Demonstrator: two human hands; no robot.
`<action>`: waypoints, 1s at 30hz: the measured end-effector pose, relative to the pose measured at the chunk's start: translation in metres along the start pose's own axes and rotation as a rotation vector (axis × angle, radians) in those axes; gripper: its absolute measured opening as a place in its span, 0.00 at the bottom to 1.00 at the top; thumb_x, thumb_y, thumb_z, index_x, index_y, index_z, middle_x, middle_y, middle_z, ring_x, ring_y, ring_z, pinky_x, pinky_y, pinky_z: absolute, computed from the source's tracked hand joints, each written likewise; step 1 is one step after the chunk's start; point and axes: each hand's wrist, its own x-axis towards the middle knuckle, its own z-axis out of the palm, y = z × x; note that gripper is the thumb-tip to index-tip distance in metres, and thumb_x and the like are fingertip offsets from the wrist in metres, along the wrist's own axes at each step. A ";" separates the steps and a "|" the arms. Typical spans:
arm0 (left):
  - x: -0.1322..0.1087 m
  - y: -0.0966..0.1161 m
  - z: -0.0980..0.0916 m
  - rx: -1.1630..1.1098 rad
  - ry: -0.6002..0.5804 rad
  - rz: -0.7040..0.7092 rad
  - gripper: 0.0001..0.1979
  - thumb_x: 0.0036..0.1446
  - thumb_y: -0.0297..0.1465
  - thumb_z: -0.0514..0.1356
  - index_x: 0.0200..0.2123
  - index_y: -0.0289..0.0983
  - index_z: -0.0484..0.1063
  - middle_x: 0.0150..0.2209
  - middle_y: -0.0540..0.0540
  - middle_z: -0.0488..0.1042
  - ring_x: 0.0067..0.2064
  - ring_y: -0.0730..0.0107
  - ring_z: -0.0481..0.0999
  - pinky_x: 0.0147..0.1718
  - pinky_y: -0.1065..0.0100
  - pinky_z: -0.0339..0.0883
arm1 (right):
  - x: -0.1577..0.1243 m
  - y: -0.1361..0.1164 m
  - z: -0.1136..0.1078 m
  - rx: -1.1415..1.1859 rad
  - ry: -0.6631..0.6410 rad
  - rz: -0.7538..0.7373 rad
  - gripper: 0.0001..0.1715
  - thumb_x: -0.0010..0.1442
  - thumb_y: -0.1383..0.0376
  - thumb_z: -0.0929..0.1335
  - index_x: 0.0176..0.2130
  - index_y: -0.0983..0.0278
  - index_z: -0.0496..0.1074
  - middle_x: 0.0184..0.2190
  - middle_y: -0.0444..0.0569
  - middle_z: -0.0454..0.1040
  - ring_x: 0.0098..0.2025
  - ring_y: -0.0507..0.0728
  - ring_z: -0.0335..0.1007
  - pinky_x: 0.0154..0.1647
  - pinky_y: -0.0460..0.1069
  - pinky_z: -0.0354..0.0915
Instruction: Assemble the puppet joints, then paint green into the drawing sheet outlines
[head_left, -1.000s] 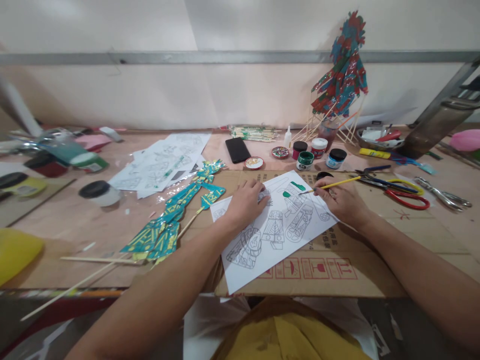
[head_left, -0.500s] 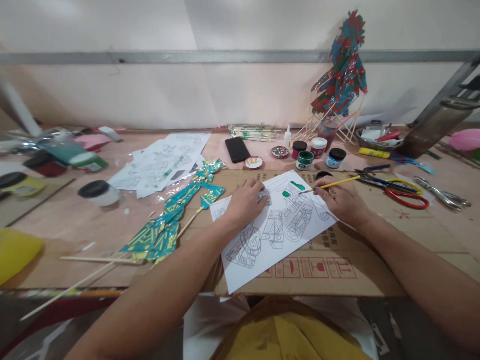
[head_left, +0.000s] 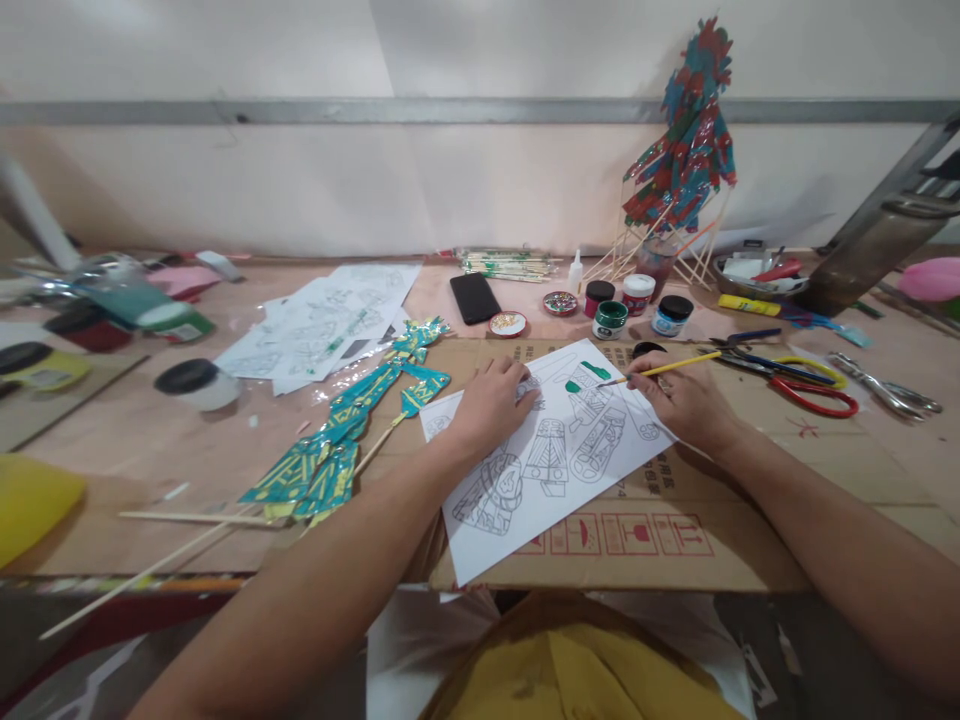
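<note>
A white sheet of paper with black line drawings lies tilted on a flat cardboard sheet. My left hand rests flat on the paper's upper left, fingers out. My right hand is closed around a thin yellow paintbrush. The brush tip meets the drawing near two green painted patches. Just beyond the paper stands an open jar of green paint. A blue-capped paint jar and red ones are close by.
Left of the paper lies a teal and yellow puppet figure on sticks, below loose drawings. A black phone is behind. Red-handled scissors and pliers lie right. A red-blue figure stands at the wall.
The two frames are nearly alike. My left hand stays on the paper, and the brush in my right hand remains at almost the same spot.
</note>
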 end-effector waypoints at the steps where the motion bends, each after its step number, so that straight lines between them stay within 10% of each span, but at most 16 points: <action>1: 0.000 0.000 0.000 -0.001 -0.001 -0.001 0.10 0.62 0.36 0.57 0.44 0.38 0.71 0.47 0.40 0.73 0.53 0.52 0.70 0.52 0.54 0.63 | 0.000 0.000 0.000 -0.001 0.000 0.000 0.12 0.64 0.63 0.63 0.34 0.62 0.74 0.30 0.49 0.77 0.33 0.57 0.72 0.37 0.51 0.65; 30: 0.001 0.000 0.001 0.019 0.004 0.008 0.11 0.63 0.36 0.57 0.45 0.37 0.72 0.46 0.39 0.73 0.52 0.51 0.70 0.52 0.53 0.63 | 0.000 0.002 -0.002 0.016 -0.012 0.010 0.12 0.64 0.62 0.63 0.35 0.61 0.74 0.30 0.49 0.76 0.33 0.58 0.71 0.37 0.51 0.64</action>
